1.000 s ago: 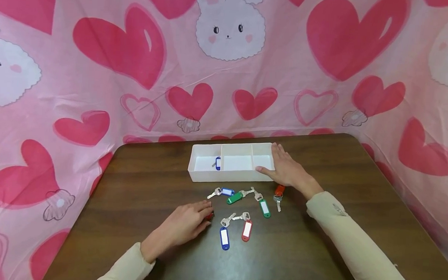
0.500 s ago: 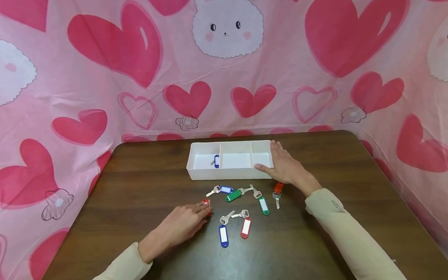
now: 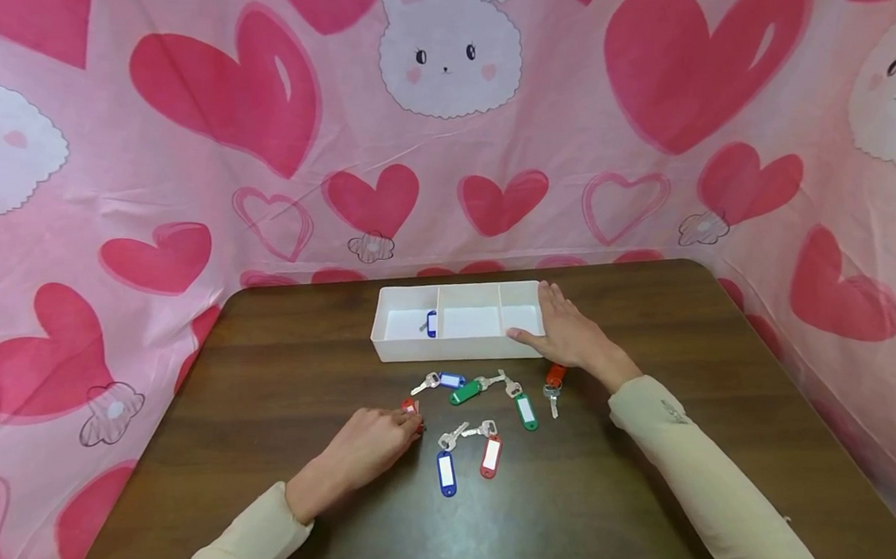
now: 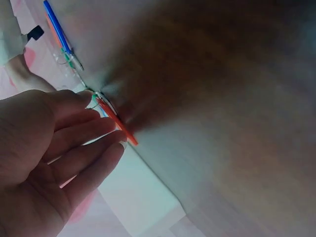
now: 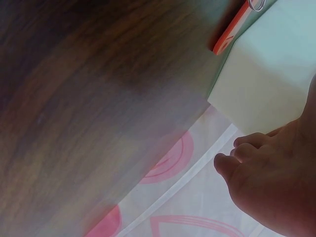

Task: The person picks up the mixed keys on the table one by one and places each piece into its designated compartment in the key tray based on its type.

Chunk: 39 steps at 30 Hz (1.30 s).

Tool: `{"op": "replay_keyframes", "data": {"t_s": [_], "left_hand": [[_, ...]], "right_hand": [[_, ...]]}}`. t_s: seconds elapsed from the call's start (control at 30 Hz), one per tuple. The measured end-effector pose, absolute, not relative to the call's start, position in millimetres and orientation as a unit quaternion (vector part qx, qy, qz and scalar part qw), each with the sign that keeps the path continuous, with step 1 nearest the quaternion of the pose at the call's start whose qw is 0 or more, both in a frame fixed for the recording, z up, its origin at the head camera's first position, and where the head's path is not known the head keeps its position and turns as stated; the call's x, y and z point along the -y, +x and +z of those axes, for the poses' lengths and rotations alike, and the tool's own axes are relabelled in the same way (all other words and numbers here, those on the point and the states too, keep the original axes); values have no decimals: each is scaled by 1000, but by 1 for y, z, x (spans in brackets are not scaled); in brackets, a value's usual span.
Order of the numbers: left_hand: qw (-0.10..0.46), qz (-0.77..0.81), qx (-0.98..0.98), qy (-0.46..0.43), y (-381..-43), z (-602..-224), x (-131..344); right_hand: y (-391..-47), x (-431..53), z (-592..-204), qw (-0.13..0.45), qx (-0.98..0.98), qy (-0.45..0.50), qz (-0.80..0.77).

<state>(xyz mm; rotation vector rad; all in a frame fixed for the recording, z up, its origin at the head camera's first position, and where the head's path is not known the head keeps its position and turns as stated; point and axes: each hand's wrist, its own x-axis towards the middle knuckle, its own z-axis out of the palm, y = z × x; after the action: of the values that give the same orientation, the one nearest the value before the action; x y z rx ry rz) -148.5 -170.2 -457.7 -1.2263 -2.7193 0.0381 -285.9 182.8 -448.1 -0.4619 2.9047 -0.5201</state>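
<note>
My left hand (image 3: 373, 443) pinches a key with a red tag (image 3: 410, 405) on the table, left of the other keys. In the left wrist view the thumb is at the ring end and the fingertips lie along the red tag (image 4: 123, 129); the fingers partly hide the key in the head view. My right hand (image 3: 566, 330) rests against the right end of a white three-compartment box (image 3: 415, 350), fingers extended, thumb over the front rim. A key with a blue tag (image 3: 432, 323) lies in the box's left compartment.
Several tagged keys lie before the box: blue tags (image 3: 452, 381) (image 3: 447, 474), green tags (image 3: 466, 392) (image 3: 526, 412), and a red tag (image 3: 491, 456). An orange-red tag (image 3: 556, 374) lies below my right wrist. A pink heart-print cloth (image 3: 453, 155) hangs behind the table (image 3: 287, 364).
My left hand has drawn its fingers in on the red-tagged key, and more of the red tag shows past the fingertips. My right hand has stayed on the box.
</note>
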Motion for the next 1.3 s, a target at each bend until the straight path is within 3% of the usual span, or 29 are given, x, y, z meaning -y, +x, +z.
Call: {"op": "replay_keyframes", "data": {"t_s": [0.8,1.3], "left_hand": [[123,52,900,-415,-149,-453,164],[123,-33,909,-397,-152,-438,168]], "right_hand": [[-285,-183,-447,80,-968,-158,-176],[-283,-183,-447,75,-968,-155,-183]]}}
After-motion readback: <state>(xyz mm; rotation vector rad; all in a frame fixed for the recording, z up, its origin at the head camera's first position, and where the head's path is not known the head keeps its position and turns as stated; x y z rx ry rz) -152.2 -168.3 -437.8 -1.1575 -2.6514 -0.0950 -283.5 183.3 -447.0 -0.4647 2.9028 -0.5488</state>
